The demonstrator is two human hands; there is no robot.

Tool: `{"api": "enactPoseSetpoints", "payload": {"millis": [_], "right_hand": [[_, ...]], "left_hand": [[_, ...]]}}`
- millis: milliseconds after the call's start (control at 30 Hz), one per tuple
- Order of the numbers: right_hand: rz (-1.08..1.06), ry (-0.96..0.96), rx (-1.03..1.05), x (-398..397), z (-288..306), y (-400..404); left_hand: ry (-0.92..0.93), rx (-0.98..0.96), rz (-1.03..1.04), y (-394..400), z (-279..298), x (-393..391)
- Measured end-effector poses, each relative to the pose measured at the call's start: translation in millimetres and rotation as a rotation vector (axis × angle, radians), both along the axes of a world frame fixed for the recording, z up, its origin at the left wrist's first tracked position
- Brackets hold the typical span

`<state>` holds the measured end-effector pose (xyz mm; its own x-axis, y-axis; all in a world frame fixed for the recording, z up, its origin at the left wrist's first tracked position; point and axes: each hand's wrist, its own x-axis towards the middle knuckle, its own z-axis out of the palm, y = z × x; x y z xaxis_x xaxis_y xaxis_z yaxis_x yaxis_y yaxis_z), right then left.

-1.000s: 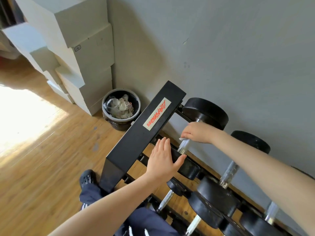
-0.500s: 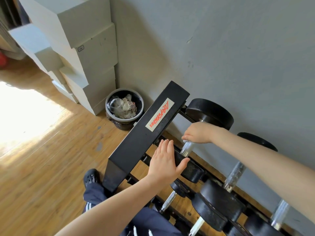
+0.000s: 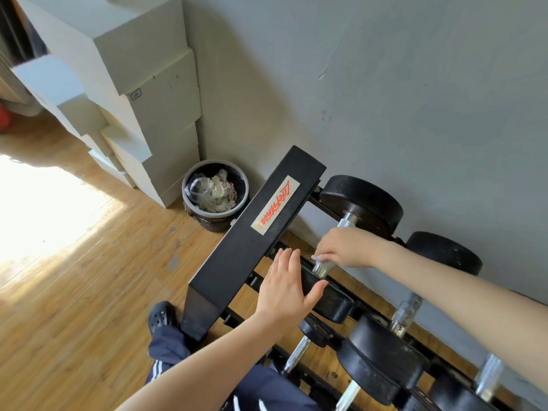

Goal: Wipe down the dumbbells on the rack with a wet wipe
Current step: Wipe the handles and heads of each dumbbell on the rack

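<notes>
The right hand [image 3: 344, 247] grips the knurled steel handle [image 3: 345, 222] of the black end dumbbell through a white wet wipe [image 3: 318, 258], the handle's long axis running from the far weight toward the person, while the left hand [image 3: 284, 289] rests flat and unclenched on the near weight [image 3: 329, 298].

A grey wall [image 3: 385, 84] meets a sunlit wooden floor [image 3: 74, 292], with stacked white boxes [image 3: 148, 93] and a full bin [image 3: 215, 192] in the corner.

Matt black rubber heads on the dumbbell [image 3: 363, 203] with a shiny knurled metal handle; the rack [image 3: 237, 253] is matt black painted metal. Glossy wood-plank floor [image 3: 74, 292], lower left. Matt grey painted wall [image 3: 385, 84], slightly chipped.
</notes>
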<state>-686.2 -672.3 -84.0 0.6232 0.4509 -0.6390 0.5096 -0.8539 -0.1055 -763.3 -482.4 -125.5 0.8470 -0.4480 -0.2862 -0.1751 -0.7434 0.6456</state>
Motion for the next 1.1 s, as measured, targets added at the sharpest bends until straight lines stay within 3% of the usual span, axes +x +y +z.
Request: {"api": "enactPoseSetpoints", "payload": {"millis": [100, 267, 367, 467, 567, 600, 733, 867, 1000, 1100], "right_hand": [[-0.049, -0.035, 0.000, 10, 5, -5], [0.134, -0.045, -0.059, -1, 10, 3], [-0.027, -0.072, 0.001, 4, 7, -14], [-0.206, -0.239, 0.140, 2, 2, -24], [0.003, -0.593, 0.184, -25, -20, -23], [0.064, -0.631, 0.204, -39, -28, -21], [0.114, -0.617, 0.305, -68, -48, -32], [-0.280, -0.751, 0.305, -63, -47, -31], [-0.010, -0.680, 0.279, -74, -55, -22], [-0.123, -0.766, 0.255, -63, -49, -35]], "left_hand": [[-0.005, 0.008, 0.001, 0, 2, 0], [0.001, 0.007, -0.001, 0, 2, 0], [-0.007, 0.028, -0.007, 0, 1, 0], [-0.001, 0.025, -0.002, 0, 4, 0], [0.014, 0.028, -0.002, 0, 7, 0], [0.022, 0.032, -0.002, -1, 7, 0], [0.019, 0.050, 0.006, -1, 5, 0], [0.028, 0.087, -0.004, -1, 8, 0], [0.020, 0.100, -0.013, -3, 9, 1], [0.006, 0.103, -0.002, -2, 11, 0]]}}
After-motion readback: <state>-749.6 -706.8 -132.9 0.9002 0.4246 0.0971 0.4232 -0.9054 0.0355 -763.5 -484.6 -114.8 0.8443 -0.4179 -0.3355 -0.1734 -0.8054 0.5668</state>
